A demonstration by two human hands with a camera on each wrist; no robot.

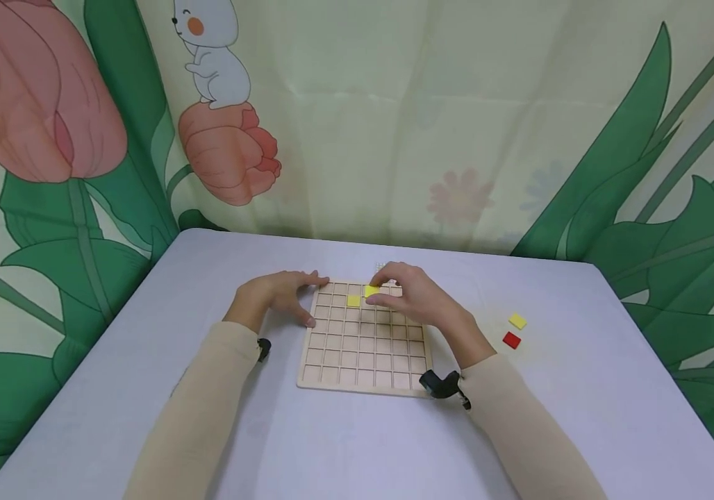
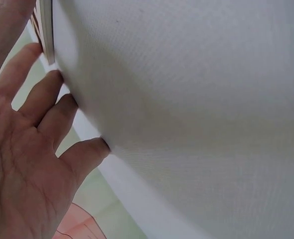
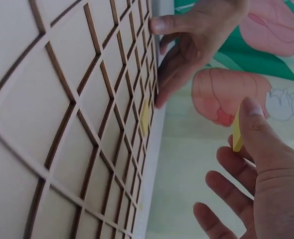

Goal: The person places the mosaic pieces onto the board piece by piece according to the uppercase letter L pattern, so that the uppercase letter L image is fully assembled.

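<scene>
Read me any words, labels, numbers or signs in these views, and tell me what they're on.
No readable text in any view.
The wooden grid board has blank cells.
The yellow tile pinched by the right hand is plain, as are the yellow tile in the board and the loose yellow and red tiles.
The backdrop shows only pictures: tulips, leaves, a rabbit.

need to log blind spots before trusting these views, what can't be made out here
- Head view: the right hand covers the far right cells of the square wooden grid board, so any tiles there are hidden.
- Head view: a tiny pale mark on the white table beyond the board is too small to identify.
- Left wrist view: the left hand and tabletop fill the frame; only the board's edge shows.
- Right wrist view: the thumb hides most of the pinched yellow square tile.
</scene>
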